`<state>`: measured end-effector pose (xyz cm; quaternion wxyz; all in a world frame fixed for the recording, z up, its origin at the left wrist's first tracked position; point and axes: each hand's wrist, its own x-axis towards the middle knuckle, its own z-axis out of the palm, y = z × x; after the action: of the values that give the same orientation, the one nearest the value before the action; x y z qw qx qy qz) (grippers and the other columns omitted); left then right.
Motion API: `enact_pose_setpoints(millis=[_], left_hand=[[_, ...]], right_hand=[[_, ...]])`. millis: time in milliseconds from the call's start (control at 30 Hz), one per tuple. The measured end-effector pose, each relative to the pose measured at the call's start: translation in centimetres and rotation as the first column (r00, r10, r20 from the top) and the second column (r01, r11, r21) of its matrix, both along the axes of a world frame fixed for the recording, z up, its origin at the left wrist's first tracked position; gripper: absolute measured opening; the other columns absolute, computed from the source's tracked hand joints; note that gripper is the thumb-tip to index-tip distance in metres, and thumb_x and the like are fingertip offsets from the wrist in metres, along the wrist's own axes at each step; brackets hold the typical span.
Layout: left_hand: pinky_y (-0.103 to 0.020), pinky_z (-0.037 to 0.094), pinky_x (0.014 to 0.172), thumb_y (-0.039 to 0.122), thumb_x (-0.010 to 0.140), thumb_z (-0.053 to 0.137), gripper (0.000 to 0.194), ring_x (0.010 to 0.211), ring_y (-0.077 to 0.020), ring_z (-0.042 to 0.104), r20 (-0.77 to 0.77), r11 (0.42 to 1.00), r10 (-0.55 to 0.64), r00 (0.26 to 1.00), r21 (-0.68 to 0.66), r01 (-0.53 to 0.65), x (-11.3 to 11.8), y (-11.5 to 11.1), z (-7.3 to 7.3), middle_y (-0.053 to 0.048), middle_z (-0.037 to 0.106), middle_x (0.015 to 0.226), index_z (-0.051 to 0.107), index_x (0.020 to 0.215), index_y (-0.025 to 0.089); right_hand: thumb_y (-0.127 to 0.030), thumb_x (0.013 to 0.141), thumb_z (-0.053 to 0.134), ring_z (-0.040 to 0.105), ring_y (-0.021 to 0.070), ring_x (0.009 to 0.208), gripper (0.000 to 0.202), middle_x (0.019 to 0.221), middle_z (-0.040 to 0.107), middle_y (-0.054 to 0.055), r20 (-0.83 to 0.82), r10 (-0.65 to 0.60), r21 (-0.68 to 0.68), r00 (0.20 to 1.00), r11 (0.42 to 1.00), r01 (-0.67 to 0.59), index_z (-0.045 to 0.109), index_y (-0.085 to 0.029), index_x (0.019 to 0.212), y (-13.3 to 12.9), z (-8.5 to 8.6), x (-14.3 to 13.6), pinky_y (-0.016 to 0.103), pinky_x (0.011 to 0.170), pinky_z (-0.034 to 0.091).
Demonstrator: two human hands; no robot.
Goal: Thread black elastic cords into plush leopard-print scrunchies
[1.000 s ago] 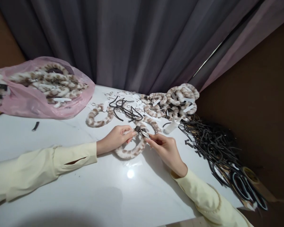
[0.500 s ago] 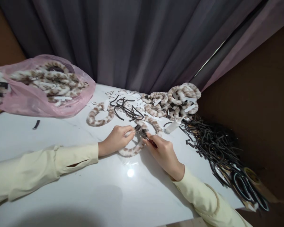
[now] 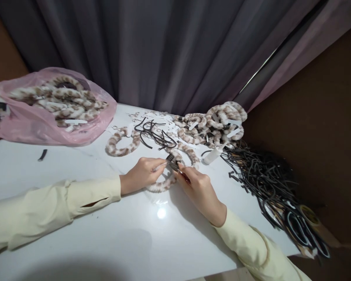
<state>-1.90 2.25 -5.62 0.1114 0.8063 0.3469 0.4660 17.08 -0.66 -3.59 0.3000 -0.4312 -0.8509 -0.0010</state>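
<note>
My left hand (image 3: 143, 173) is closed in a pinch on one end of a white-and-brown furry ring (image 3: 161, 186), beside a dark ribbed piece at its tip. From the right, my right hand (image 3: 203, 191) is closed around a dark piece (image 3: 173, 165) at the ring's gap. A reddish bit shows under its fingers, but I cannot make out what it belongs to. The two dark ends lie close together between my fingertips. Just behind them rests another furry ring (image 3: 190, 151), partly hidden by my hands.
A pink plastic bag (image 3: 102, 125) of furry pieces lies at the left. Black cords (image 3: 155, 134) and a furry ring (image 3: 123, 142) lie behind my hands. A pile of furry rings (image 3: 225, 117), a white bottle (image 3: 213, 156) and a heap of black tubing (image 3: 260, 175) are at the right.
My right hand has shifted slightly, and the dark piece at its fingertips has turned and sits nearer the left one. My left hand is almost still.
</note>
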Motion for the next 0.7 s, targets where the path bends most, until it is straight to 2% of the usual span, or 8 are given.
enact_pose_setpoints(millis=[100,200,333,433,500,567,700], left_hand=[[-0.016,0.041,0.053,0.015,0.082,0.047,0.02,0.053,-0.0083,0.054,0.009,0.999,-0.011,1.0,0.034,0.011,0.0,0.0,-0.1,-0.003,0.065,0.062,0.065,0.073,0.011],[-0.016,0.04,0.051,0.015,0.082,0.048,0.02,0.051,-0.0075,0.053,0.016,1.0,-0.013,1.0,0.01,0.013,0.0,-0.1,0.1,-0.003,0.065,0.062,0.065,0.073,0.011],[-0.015,0.036,0.046,0.019,0.082,0.049,0.021,0.045,-0.0054,0.045,0.042,0.987,-0.013,0.999,-0.157,0.019,0.0,-0.4,0.7,0.001,0.061,0.055,0.066,0.071,0.011],[-0.015,0.035,0.044,0.021,0.081,0.05,0.024,0.042,-0.0054,0.042,0.085,0.945,-0.029,0.996,-0.323,0.055,0.0,-0.6,1.2,0.002,0.054,0.046,0.066,0.07,0.009],[-0.015,0.033,0.042,0.022,0.081,0.05,0.023,0.041,-0.0056,0.041,0.101,0.915,-0.044,0.994,-0.396,0.08,-0.1,-0.6,1.3,0.003,0.051,0.044,0.067,0.071,0.009],[-0.016,0.031,0.04,0.022,0.08,0.051,0.022,0.04,-0.0056,0.04,0.088,0.906,-0.068,0.994,-0.413,0.098,-0.3,-0.4,1.3,0.003,0.051,0.043,0.068,0.073,0.009],[-0.016,0.026,0.037,0.024,0.081,0.051,0.024,0.038,-0.0048,0.035,-0.01,0.946,-0.154,0.988,-0.29,0.145,-0.8,0.1,1.0,0.003,0.05,0.042,0.069,0.072,0.011]], right_hand=[[-0.021,0.09,0.046,0.055,0.0128,0.058,0.012,0.072,0.061,0.004,-0.034,-0.011,-0.011,0.999,1.0,0.011,0.056,-0.016,0.087,-0.1,0.1,-0.1,0.022,0.054,0.038],[-0.021,0.089,0.047,0.052,0.012,0.055,0.012,0.069,0.059,0.003,-0.043,-0.018,-0.006,0.999,1.0,0.018,0.055,-0.016,0.081,0.0,0.1,-0.2,0.022,0.051,0.037],[-0.022,0.087,0.049,0.05,0.0116,0.052,0.01,0.066,0.057,0.003,-0.056,-0.005,0.022,0.998,1.0,0.006,0.055,-0.016,0.081,0.2,0.2,-0.2,0.021,0.05,0.036],[-0.025,0.087,0.05,0.047,0.0111,0.051,0.013,0.063,0.055,0.002,-0.081,0.013,0.0,0.997,1.0,-0.013,0.055,-0.016,0.079,0.3,0.6,0.0,0.021,0.049,0.035],[-0.03,0.086,0.052,0.044,0.0098,0.049,0.02,0.058,0.052,0.0,-0.107,0.025,-0.085,0.994,0.996,-0.034,0.053,-0.016,0.072,0.6,1.0,0.3,0.021,0.048,0.033],[-0.034,0.084,0.055,0.04,0.0083,0.047,0.025,0.054,0.049,-0.002,-0.132,0.034,-0.21,0.991,0.976,-0.061,0.052,-0.016,0.066,0.9,1.6,0.6,0.02,0.047,0.032],[-0.037,0.077,0.063,0.037,0.0071,0.048,0.026,0.054,0.051,-0.002,-0.166,0.05,-0.405,0.985,0.907,-0.115,0.057,-0.014,0.067,1.7,2.4,1.3,0.019,0.047,0.031]])
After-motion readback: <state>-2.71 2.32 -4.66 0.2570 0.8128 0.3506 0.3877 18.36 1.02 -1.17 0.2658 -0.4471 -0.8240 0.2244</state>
